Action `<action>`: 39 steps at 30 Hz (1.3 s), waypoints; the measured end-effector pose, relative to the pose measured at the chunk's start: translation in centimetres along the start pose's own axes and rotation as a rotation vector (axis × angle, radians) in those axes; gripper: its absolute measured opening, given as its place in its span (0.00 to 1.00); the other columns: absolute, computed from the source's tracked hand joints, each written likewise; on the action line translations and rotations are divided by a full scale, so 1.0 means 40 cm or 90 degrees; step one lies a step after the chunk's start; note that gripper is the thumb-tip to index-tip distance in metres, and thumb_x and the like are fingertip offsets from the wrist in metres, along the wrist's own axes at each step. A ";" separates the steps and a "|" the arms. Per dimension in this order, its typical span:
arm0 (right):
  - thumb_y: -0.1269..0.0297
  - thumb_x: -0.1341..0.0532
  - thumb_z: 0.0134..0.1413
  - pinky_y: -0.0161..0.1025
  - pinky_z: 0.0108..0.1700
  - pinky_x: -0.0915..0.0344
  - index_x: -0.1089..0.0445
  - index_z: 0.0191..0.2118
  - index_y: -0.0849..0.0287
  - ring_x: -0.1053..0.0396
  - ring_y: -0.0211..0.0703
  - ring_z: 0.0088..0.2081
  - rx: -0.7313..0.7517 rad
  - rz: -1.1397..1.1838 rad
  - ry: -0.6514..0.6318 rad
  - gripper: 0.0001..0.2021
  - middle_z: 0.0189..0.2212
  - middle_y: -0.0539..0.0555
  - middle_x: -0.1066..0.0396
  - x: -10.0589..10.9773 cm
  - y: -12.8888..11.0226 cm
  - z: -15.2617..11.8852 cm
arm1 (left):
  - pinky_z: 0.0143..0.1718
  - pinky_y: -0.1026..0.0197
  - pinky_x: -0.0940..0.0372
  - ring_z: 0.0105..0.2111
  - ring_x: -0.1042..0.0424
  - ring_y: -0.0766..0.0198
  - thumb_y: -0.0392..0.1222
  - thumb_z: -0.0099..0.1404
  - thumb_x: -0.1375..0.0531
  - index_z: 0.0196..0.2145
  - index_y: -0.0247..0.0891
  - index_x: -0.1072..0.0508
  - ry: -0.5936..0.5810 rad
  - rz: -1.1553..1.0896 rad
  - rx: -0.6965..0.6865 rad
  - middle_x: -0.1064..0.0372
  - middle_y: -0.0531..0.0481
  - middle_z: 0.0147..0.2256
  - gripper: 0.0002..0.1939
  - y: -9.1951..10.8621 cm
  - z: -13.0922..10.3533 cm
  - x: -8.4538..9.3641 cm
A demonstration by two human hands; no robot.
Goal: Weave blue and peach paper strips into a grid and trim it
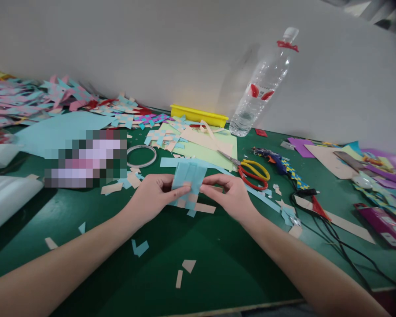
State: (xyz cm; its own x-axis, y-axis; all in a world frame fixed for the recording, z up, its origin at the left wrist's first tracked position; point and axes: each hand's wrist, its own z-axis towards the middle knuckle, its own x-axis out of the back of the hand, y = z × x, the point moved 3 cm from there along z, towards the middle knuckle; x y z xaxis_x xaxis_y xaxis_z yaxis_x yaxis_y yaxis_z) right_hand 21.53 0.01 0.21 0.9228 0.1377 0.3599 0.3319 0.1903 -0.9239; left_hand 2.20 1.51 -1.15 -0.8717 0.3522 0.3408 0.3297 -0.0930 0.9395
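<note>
Between my two hands is a woven paper piece (190, 172), light blue with peach strips crossing its lower part. My left hand (156, 190) pinches its left side, the thumb lying across the front. At its right edge my right hand (229, 193) is closed, thumb and fingertips pressed together on the paper. A peach strip end (205, 208) sticks out below to the right. Scissors (254, 172) with yellow and red handles lie just beyond my right hand. A roll of tape (141, 156) rests behind my left hand.
A clear plastic bottle (264, 86) leans against the grey wall beside a yellow tray (199, 115). Woven paper strips (36, 99) are piled at the back left. A glue gun (277, 160), black cables (333, 237) and a purple box (383, 224) lie to the right. Paper scraps (188, 265) dot the green table.
</note>
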 end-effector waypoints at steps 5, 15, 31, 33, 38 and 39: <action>0.64 0.38 0.53 0.47 0.49 0.34 0.24 0.33 0.51 0.29 0.41 0.34 0.116 -0.084 0.026 0.04 0.30 0.49 0.24 -0.005 -0.002 -0.005 | 0.35 0.60 0.30 0.35 0.25 0.58 0.50 0.58 0.38 0.37 0.44 0.22 0.025 0.016 -0.045 0.23 0.54 0.35 0.11 0.002 0.000 0.005; 0.67 0.37 0.52 0.50 0.58 0.43 0.25 0.31 0.50 0.28 0.39 0.31 0.170 -0.144 0.048 0.04 0.30 0.46 0.23 -0.001 0.003 -0.003 | 0.32 0.65 0.33 0.31 0.27 0.63 0.48 0.61 0.40 0.36 0.45 0.23 0.122 0.125 -0.128 0.23 0.55 0.33 0.09 0.028 -0.008 0.024; 0.64 0.39 0.54 0.44 0.41 0.33 0.24 0.34 0.50 0.30 0.43 0.37 0.150 -0.110 0.043 0.05 0.32 0.50 0.24 0.003 0.000 -0.005 | 0.39 0.62 0.31 0.37 0.26 0.60 0.49 0.59 0.38 0.42 0.43 0.24 0.238 0.073 -0.127 0.24 0.51 0.38 0.14 0.036 -0.011 0.059; 0.64 0.39 0.54 0.43 0.40 0.33 0.24 0.34 0.51 0.31 0.43 0.36 0.152 -0.105 0.045 0.05 0.31 0.50 0.24 0.003 -0.001 -0.005 | 0.41 0.61 0.31 0.38 0.27 0.60 0.49 0.58 0.37 0.43 0.42 0.25 0.238 0.057 -0.127 0.25 0.50 0.39 0.16 0.034 -0.006 0.068; 0.63 0.39 0.54 0.45 0.43 0.34 0.24 0.33 0.51 0.31 0.43 0.36 0.155 -0.112 0.034 0.05 0.31 0.49 0.25 -0.001 -0.001 -0.006 | 0.39 0.57 0.30 0.38 0.26 0.55 0.51 0.57 0.37 0.39 0.42 0.23 0.075 0.085 -0.092 0.24 0.49 0.38 0.15 0.015 0.005 0.045; 0.63 0.39 0.54 0.46 0.46 0.35 0.24 0.33 0.51 0.30 0.43 0.36 0.159 -0.114 0.029 0.05 0.31 0.49 0.24 -0.002 -0.001 -0.007 | 0.39 0.56 0.30 0.38 0.26 0.54 0.52 0.57 0.38 0.37 0.42 0.22 0.056 0.094 -0.085 0.23 0.49 0.38 0.14 0.012 0.005 0.038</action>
State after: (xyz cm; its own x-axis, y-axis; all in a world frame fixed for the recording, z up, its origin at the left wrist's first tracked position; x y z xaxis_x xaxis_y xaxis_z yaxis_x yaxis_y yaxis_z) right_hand 21.48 -0.27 0.18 0.8636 0.0378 0.5027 0.4370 0.4410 -0.7839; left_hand 1.10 2.17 -0.18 -0.8478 0.2439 0.4710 0.4100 -0.2621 0.8736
